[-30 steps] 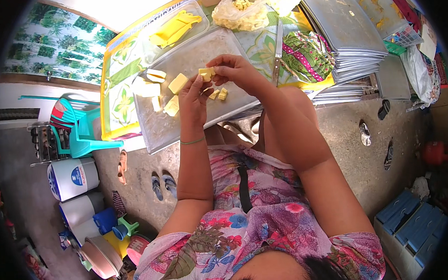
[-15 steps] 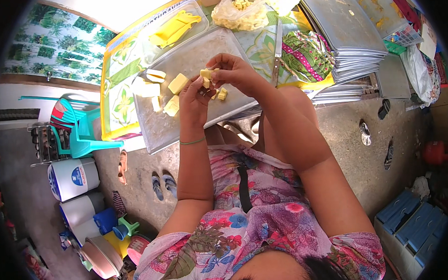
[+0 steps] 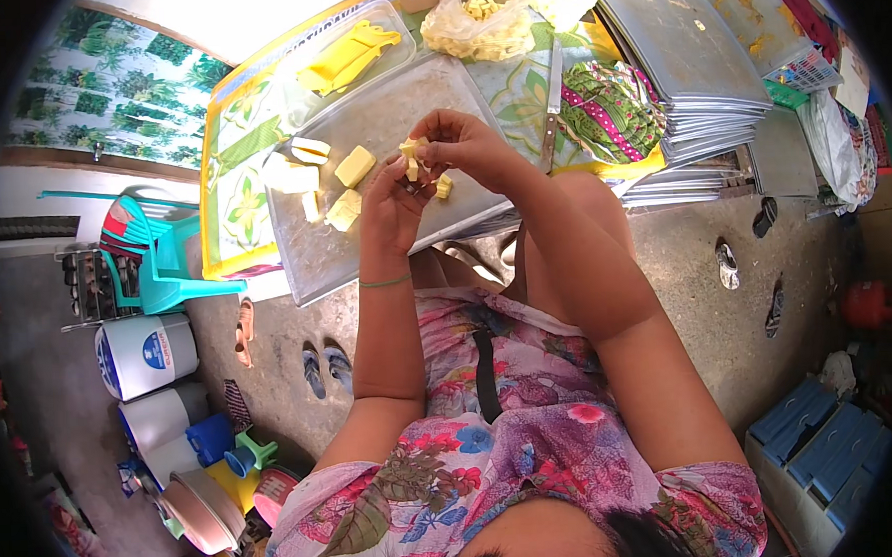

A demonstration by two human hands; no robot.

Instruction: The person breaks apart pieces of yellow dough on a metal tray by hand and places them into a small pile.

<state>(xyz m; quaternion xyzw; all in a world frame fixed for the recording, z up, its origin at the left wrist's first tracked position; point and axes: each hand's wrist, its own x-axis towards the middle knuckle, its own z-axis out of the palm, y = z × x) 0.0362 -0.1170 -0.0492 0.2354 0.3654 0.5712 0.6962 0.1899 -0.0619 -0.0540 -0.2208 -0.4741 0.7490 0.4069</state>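
Note:
Over a grey metal tray (image 3: 318, 269), my left hand (image 3: 391, 206) and my right hand (image 3: 472, 150) come together. Both are closed, fingertips pinching small pale yellow pieces of what looks like cheese (image 3: 411, 168); fingers partly cover them. Just below my right fingers, a few cut pieces (image 3: 444, 186) lie on the tray. Left of my left hand are a pale yellow block (image 3: 356, 167) and another block (image 3: 344, 211). Farther left, several paler, sunlit pieces (image 3: 292, 176) rest at the tray's edge.
A long knife (image 3: 555, 85) lies right of the tray, beside a green patterned cloth (image 3: 610, 112). Behind are a clear bag of small yellow pieces (image 3: 495, 42) and a plastic container with yellow gloves or cloth (image 3: 352, 56). Stacked metal trays (image 3: 700, 48) rise at right.
My left hand has turned slightly and shifted a little to the right, uncovering more of the nearby blocks. My right hand has barely moved. Both still pinch the yellow pieces.

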